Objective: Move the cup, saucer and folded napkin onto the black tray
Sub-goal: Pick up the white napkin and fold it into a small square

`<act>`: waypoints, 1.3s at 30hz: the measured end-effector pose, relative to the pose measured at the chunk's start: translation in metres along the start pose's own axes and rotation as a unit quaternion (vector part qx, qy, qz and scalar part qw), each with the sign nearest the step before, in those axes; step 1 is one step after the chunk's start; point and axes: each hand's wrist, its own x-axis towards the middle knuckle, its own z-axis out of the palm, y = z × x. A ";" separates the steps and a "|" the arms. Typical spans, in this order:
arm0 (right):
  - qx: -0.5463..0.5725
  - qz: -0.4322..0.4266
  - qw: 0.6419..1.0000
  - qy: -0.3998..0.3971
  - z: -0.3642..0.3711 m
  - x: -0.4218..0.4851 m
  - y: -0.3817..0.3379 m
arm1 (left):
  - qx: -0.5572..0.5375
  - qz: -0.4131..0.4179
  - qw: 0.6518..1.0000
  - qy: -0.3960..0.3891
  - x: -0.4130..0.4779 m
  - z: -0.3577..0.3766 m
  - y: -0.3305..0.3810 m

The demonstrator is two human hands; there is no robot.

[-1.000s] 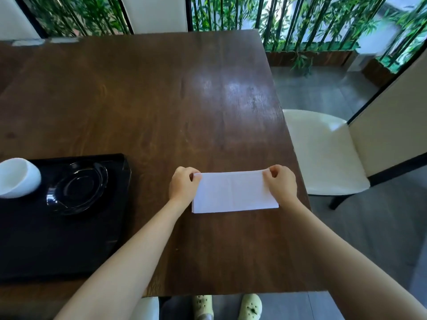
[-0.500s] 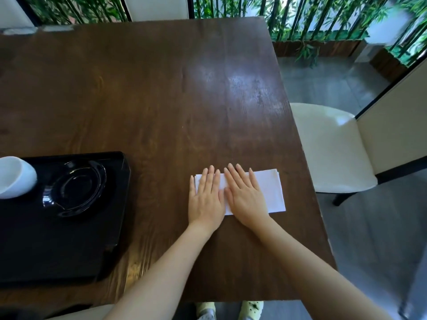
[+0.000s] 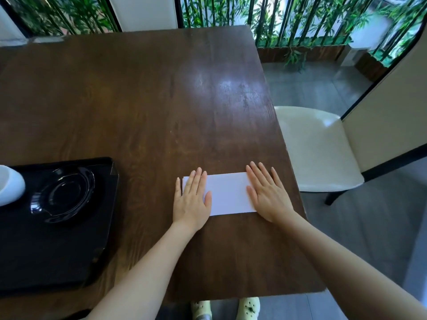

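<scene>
A white folded napkin [image 3: 227,194] lies flat on the dark wooden table [image 3: 143,107], near its right side. My left hand [image 3: 191,199] rests palm down on the napkin's left end, fingers spread. My right hand [image 3: 268,195] presses flat on its right end. The black tray [image 3: 57,257] sits at the left. On it rests a glossy black saucer [image 3: 63,196]. A white cup [image 3: 9,184] stands at the tray's far left, cut off by the frame edge.
A cream chair [image 3: 316,146] stands just right of the table. The table's right edge [image 3: 288,158] runs close to my right hand. Bamboo behind black bars fills the back.
My hands first pinched the napkin's top corners, then lay flat together at its middle. Now they have slid apart to its two ends.
</scene>
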 end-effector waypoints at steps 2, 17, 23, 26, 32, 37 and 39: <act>-0.004 -0.005 1.000 -0.001 0.001 0.000 0.000 | 0.027 0.004 1.000 -0.006 -0.002 -0.003 -0.005; 0.019 -0.010 1.000 0.015 0.003 0.001 0.000 | -0.025 0.014 0.999 0.040 0.023 0.011 0.053; 0.013 -0.013 1.000 0.011 0.004 0.002 0.002 | 0.003 -0.007 1.000 0.023 0.010 0.007 0.008; 0.015 -0.017 1.000 0.002 0.003 0.002 0.002 | 0.005 -0.013 1.000 0.015 0.007 0.005 0.002; -0.045 0.025 0.999 0.007 -0.013 0.013 0.007 | 0.011 -0.065 0.998 0.005 -0.020 0.005 0.012; -0.014 0.118 0.992 0.034 -0.031 0.008 -0.017 | -0.005 -0.064 0.997 0.036 -0.051 0.005 0.031; 0.059 0.174 0.983 0.011 -0.036 0.010 -0.027 | 0.008 -0.016 0.998 0.058 -0.053 0.003 0.034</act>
